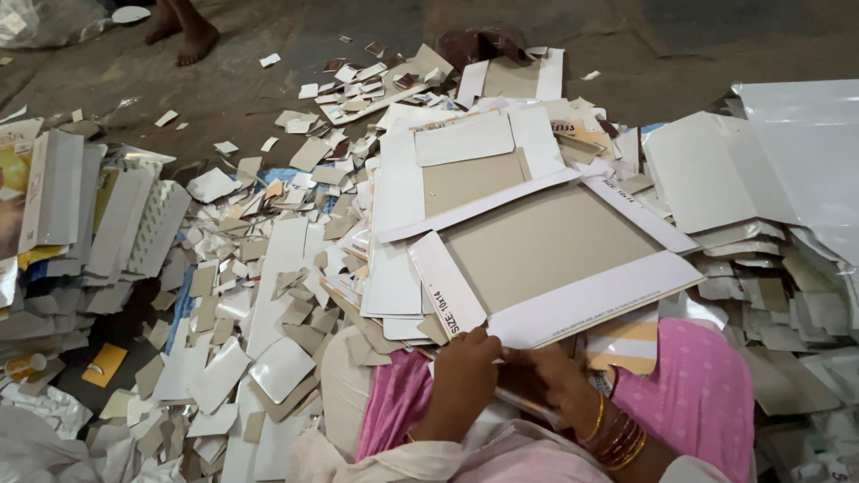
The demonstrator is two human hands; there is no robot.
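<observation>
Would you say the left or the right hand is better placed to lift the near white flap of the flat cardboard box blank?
Probably the left hand: its fingertips already touch the near white flap of the box blank, while the right hand sits lower, beneath that edge.

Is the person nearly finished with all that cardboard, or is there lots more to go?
Some looks done: flat boards stand stacked at the left, and trimmed scraps cover the floor. In hand now: the left hand and right hand grip the near edge of a flat box blank. Left to go: more blanks lie under it and a heap sits at the right. So probably plenty remains.
</observation>
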